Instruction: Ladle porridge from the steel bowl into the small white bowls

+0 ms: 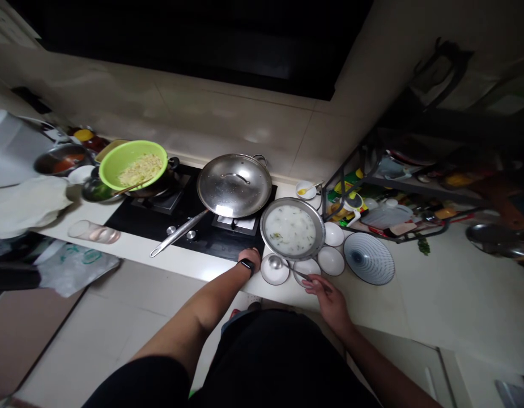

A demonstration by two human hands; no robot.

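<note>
Nearest, the right hand (329, 303) was pinching the handle of a metal spoon (275, 262), its fingers closed narrow around the stem. The spoon's bowl lay in a small white dish (273, 274) near the table's front edge, and its handle passed low over a white bowl (306, 270). That low, shallow angle kept the spoon steady and its handle just above the bowl's rim. The left hand (250, 259), wearing a black smartwatch (246, 266), sat at the edge of the table (372, 311). Its fingers were bunched and showed nothing held, though I cannot tell whether they gripped that edge.

Just beyond stood a steel bowl of white congee (292, 199), its rim close to both hands. Two more white bowls (333, 260) sat to the right, beside a blue-striped plate (369, 258), leaving only narrow gaps for moving between the dishes. Farther left, a steel ladle handle (179, 232) lay across the black gas hob (194, 238). A steel lid (234, 185) covered a pan, and a green bowl (133, 173) of shredded food was tilted over the far-left burner.
</note>
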